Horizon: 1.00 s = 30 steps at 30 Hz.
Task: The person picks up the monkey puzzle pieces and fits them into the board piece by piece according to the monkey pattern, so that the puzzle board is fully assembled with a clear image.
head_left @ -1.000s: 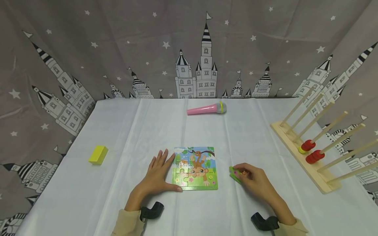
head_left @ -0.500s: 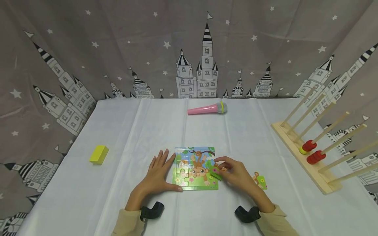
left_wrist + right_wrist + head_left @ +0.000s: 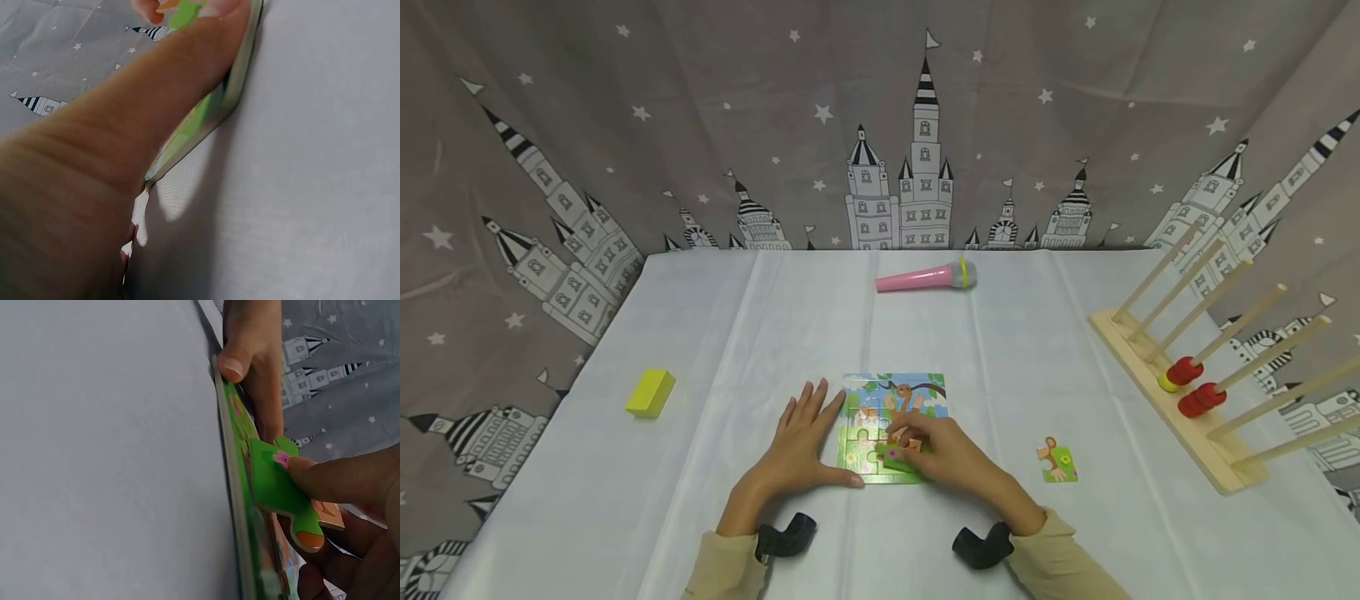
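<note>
A square jigsaw puzzle board with a monkey picture lies near the front of the table. Piece seams show on its left part. Fingers spread, my left hand rests along the board's left edge, its thumb on the lower edge. My right hand pinches a green puzzle piece with a pink flower between thumb and fingers. In the right wrist view this piece is tilted over the board's lower part; whether it touches the board I cannot tell. Another puzzle piece lies on the cloth to the right.
A pink toy microphone lies at the back. To the left is a yellow block. A wooden peg stand with red and yellow rings stands on the right. White cloth covers the table, before a grey castle-print curtain.
My right hand has carried the pinched piece leftward from the table onto the board area. The other piece on the right has come into sight. My left hand stays put.
</note>
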{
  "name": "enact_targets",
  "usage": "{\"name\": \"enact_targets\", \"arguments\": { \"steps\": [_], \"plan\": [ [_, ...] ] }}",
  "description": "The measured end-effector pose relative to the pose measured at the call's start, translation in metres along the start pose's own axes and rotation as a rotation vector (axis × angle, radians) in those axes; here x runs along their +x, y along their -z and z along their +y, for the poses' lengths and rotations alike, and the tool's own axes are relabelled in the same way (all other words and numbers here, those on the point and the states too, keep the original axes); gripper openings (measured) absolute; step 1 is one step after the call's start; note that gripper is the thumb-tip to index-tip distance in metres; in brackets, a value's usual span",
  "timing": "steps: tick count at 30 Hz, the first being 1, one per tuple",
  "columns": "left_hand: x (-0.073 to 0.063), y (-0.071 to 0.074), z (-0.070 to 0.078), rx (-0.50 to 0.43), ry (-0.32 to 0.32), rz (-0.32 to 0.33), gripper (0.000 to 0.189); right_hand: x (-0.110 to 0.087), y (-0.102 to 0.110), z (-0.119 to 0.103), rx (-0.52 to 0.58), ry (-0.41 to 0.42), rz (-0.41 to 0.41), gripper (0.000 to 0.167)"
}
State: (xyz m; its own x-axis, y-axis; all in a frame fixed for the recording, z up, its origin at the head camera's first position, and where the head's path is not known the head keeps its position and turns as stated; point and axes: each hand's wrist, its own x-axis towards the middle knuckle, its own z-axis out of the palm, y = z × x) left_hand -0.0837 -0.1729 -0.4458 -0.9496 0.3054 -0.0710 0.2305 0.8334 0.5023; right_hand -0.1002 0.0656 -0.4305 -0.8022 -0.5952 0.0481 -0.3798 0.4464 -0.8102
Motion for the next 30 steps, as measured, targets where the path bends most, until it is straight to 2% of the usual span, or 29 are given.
{"name": "enact_targets", "arguments": {
  "steps": [7, 19, 30],
  "plan": [
    [-0.001, 0.001, 0.001, 0.0, -0.005, 0.002, 0.117, 0.003, -0.01, -0.001, -0.061, -0.004, 0.003, 0.022],
    [0.0, -0.001, -0.002, -0.006, -0.001, -0.004, 0.118, 0.0, -0.017, -0.008, -0.298, -0.005, 0.068, 0.025],
    [0.001, -0.002, -0.003, -0.005, -0.006, 0.003, 0.118, -0.001, -0.023, -0.008, -0.302, -0.007, 0.092, 0.029]
  ]
}}
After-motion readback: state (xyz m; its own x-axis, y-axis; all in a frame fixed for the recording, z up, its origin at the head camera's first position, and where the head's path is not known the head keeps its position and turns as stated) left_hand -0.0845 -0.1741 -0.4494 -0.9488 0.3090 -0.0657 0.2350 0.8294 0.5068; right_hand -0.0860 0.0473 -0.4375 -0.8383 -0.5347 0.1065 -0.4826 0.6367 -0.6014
